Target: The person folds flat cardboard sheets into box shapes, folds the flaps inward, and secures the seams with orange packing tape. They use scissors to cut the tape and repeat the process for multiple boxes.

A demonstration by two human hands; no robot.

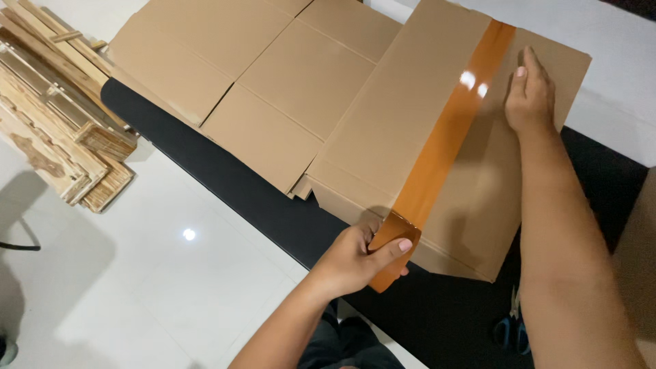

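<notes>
**Brown tape running along the seam of a cardboard box**

We are looking down on a closed cardboard box lying on a black table. A strip of brown tape is running across the box top from the far edge down over the near edge, shining in two spots under the ceiling light.

Our left hand is gripping the near end of the tape where it is folding over the box's front edge; the fingers are curled around it and the thumb is pressing flat on the tape face. Whether a roll is sitting inside that hand we cannot tell, since the palm is covering it.

Our right hand is lying flat on the box top just beside the far part of the tape, fingers straight and close together, holding nothing, pressing the cardboard.

Around the work:
- Flattened cardboard sheets are lying on the table to the left of the box, touching it and partly tucked under its corner.
- Wooden slat panels are stacked on the white tiled floor at far left, beside the table end.
- Blue-handled scissors are resting on the table near the right forearm, which is partly hiding them.

Nothing is lying across the taped seam itself.
</notes>
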